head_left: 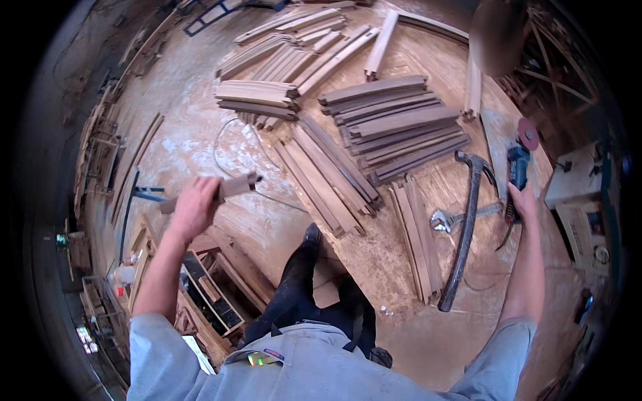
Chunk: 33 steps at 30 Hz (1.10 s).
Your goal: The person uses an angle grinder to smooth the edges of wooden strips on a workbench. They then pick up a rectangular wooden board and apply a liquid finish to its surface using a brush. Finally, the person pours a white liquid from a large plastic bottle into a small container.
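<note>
My left hand (196, 208) is wrapped round a short dark wooden rail (239, 185) with a notched end, held out over the floor left of the worktable. On the right, my right hand (523, 202) grips a blue angle grinder (517, 164) by its body. Its reddish disc (527, 134) points away from me at the table's right edge. Close by on the table lie a dark claw hammer (463, 237) and an adjustable wrench (455, 219), the hammer's handle crossing over the wrench. Several narrow wooden strips (416, 234) lie left of the hammer.
The worktable (374, 267) carries stacks of dark rails (401, 127), lighter strips (324, 177) and more pieces (281, 60) at the far end. A joined wooden frame (428, 23) sits at the back. A cord (281, 199) trails over the floor; an open wooden box (212, 294) stands left of my legs.
</note>
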Motion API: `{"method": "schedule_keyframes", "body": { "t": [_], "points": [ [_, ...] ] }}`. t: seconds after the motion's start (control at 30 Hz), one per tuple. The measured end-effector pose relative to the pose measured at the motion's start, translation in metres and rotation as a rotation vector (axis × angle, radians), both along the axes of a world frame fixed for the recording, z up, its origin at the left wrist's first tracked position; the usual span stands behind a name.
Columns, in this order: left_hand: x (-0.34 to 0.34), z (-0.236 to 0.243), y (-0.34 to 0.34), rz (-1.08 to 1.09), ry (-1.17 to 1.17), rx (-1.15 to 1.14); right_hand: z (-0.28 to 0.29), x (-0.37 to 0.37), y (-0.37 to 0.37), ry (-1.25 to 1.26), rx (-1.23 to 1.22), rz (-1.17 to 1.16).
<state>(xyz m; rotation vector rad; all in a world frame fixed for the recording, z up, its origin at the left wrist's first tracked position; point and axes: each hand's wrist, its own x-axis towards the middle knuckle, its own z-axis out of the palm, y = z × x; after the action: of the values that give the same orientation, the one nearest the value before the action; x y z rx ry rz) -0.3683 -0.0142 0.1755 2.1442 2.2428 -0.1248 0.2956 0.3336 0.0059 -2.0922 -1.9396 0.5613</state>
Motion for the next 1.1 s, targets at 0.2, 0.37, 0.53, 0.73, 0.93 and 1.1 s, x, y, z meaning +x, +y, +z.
{"method": "schedule_keyframes", "body": {
  "t": [0.2,0.37,0.53,0.73,0.93,1.1],
  "points": [
    [-0.045,-0.006,0.105,-0.154,0.026,0.119,-0.011,0.014,-0.02,-0.018,0.018,-0.086],
    [-0.101,-0.011,0.193,-0.25,0.082,0.202,-0.021,0.022,-0.041,-0.073,0.147,-0.175],
    [-0.147,-0.031,0.28,-0.392,0.068,0.176,0.016,0.012,-0.082,0.028,0.191,-0.392],
    [-0.167,-0.077,0.362,-0.448,-0.038,-0.003,0.058,-0.037,-0.211,0.058,0.125,-0.643],
    [-0.179,-0.114,0.378,-0.385,-0.23,-0.133,0.104,-0.145,-0.298,-0.075,0.062,-0.646],
    [-0.205,-0.134,0.401,-0.197,-0.65,-0.386,0.094,-0.226,-0.314,-0.009,-0.021,-0.63]
  ]
}}
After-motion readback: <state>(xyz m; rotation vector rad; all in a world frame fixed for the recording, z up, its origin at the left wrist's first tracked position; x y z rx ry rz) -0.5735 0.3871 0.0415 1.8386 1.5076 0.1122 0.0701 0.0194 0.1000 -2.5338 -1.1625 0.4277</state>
